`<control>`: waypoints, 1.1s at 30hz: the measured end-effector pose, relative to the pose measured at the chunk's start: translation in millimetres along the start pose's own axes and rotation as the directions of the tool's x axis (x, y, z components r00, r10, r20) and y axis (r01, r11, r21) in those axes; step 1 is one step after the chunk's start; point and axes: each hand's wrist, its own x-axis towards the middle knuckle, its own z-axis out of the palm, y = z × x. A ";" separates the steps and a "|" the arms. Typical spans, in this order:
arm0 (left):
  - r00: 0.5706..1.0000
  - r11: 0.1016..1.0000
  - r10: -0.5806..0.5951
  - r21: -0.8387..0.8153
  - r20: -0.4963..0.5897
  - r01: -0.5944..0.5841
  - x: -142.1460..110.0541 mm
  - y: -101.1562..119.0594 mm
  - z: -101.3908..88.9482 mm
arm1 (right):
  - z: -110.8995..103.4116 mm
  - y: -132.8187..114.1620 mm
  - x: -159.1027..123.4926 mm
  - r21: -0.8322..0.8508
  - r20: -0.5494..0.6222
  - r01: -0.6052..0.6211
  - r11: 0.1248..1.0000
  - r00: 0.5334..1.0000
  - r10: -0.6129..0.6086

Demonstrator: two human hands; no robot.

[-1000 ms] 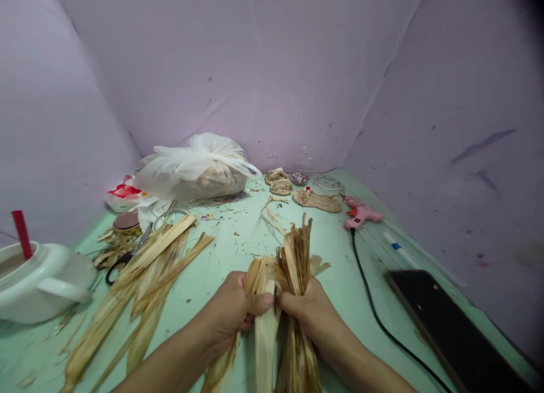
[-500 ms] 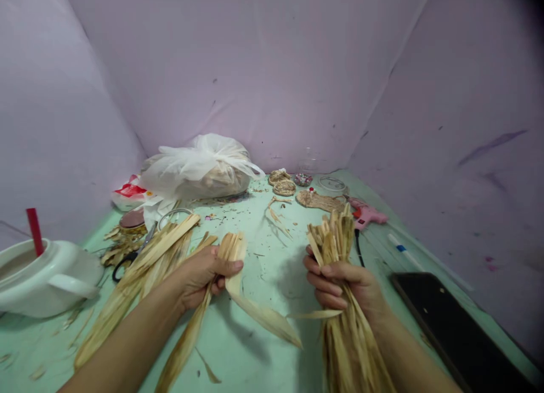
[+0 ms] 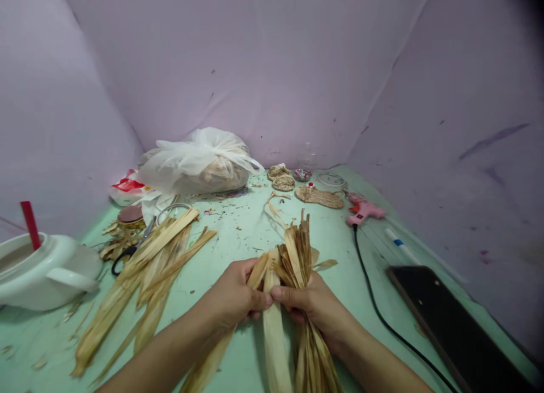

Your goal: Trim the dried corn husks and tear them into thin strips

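Observation:
Dried corn husk strips [image 3: 274, 330] are pinched in my left hand [image 3: 240, 294], with one pale strip hanging down between the two hands. My right hand [image 3: 317, 305] is closed round a thick bundle of corn husks [image 3: 312, 347], whose cut ends stick up above the fingers. Both thumbs meet at the pale strip, so the hands are side by side and touching or nearly so. Left of them, a loose pile of corn husks [image 3: 148, 268] lies on the green table [image 3: 238, 240]. The fingertips behind the husks are hidden.
At left stand a white pot [image 3: 63, 274] and scissors [image 3: 127, 257]. A white plastic bag [image 3: 199, 166] sits at the back. Woven pieces [image 3: 318, 196] and a pink glue gun [image 3: 365, 209] with a black cord lie back right. A phone [image 3: 459, 325] and a pen [image 3: 402, 246] are at right.
My two hands have come together in the middle, left hand moving right and right hand moving left with the bundle. The left hand's husk strips now lie against the bundle.

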 end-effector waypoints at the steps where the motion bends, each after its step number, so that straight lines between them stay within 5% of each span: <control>1: 1.000 1.000 0.007 -0.004 -0.014 -0.007 0.1 0.0 1.6 | 0.4 -0.4 -0.3 0.000 -0.013 0.007 1.000 1.000 -0.007; 12: 0.985 0.998 -0.049 0.036 -0.165 0.056 2.0 -4.5 8.1 | 4.7 -2.6 -1.7 -0.087 -0.093 0.026 0.996 0.995 -0.034; 28: 0.984 0.984 0.040 -0.177 0.173 -0.009 4.2 -13.3 -7.4 | -3.2 -3.4 -3.8 0.208 0.106 -0.074 0.975 0.993 0.053; 33: 0.999 0.927 0.044 -0.374 0.008 -0.038 6.6 -4.9 -19.2 | -16.8 -21.6 -3.4 0.423 0.061 -0.027 0.906 0.998 0.002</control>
